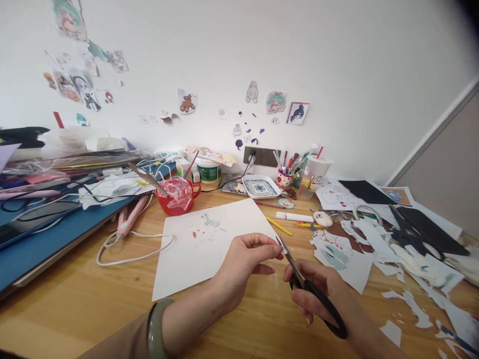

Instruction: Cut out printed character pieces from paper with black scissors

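bare wood [93,299] near, paper scraps [374,244] right

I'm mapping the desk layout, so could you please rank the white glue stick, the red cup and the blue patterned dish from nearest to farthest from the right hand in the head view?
Measured from the right hand, whose grip holds the scissors:
1. White glue stick, just beyond it on the table.
2. Blue patterned dish, farther back, near the wall.
3. Red cup, far off to the left.
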{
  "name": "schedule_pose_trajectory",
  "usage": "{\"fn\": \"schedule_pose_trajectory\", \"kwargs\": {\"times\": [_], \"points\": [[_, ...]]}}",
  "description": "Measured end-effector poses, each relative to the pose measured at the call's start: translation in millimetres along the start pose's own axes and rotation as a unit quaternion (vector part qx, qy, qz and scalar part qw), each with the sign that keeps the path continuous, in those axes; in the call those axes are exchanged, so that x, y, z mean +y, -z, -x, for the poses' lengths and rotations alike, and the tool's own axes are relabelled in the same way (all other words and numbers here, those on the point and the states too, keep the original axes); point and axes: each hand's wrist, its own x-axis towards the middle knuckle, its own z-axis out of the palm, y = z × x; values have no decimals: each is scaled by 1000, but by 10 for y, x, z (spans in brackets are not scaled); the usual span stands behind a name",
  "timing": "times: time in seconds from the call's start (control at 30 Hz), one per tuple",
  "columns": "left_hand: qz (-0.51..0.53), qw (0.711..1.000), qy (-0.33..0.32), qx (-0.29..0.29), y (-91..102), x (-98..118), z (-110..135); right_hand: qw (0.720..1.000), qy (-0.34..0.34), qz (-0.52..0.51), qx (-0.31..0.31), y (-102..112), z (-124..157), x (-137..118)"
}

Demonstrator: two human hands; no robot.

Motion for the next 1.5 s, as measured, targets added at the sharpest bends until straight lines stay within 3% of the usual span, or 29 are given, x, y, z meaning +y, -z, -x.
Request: {"fn": "schedule_pose_trajectory", "kwargs": {"times": [1.5], "points": [[-13,1000,-11,-4,22,15,-45,1000,-10,4,-17,37,34,3]]}}
